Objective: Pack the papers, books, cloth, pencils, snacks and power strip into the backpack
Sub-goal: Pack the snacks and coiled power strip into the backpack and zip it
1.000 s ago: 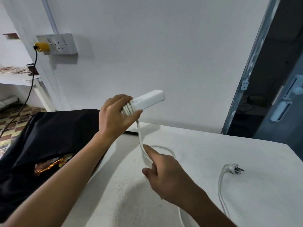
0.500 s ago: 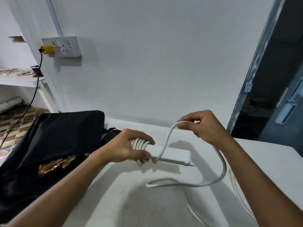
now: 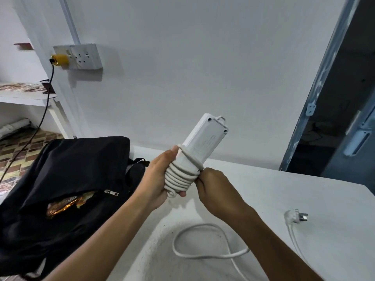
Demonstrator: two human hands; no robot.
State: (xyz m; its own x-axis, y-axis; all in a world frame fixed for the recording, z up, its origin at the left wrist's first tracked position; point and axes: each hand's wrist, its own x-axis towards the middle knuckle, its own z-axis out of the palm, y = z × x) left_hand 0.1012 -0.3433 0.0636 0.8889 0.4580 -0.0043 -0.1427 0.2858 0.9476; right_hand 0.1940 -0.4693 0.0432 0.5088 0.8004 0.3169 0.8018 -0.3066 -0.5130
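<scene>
Head view: the white power strip [image 3: 205, 138] is held in the air above the white bench [image 3: 304, 199], its long axis tilted, the free end pointing up and to the right toward the wall, the lower end down and left inside the left hand [image 3: 160, 179]. Its flat underside, with two screw holes at the top end, faces the camera. Several turns of white cord [image 3: 178, 175] are wound tightly round its lower half. The left hand's fingers are curled round the wound part, thumb up beside the top coil. The right hand [image 3: 215, 189] touches the coils from the right, its fingers closed in a pinch on the cord at the edge of the winding. From there the loose cord drops out of sight behind the right arm, lies in one loop on the bench and ends at the plug [image 3: 298, 216], flat on the bench well to the right. The black backpack [image 3: 67, 179] lies at the left end of the bench, its zip open on a shiny orange snack packet [image 3: 67, 203].

Half a second ago the strip lay nearly level, low over the bench, and the right hand was raised to the right with a wide loop of cord. Now the strip is tipped up, more turns are on it, and the right hand is against the coils.
</scene>
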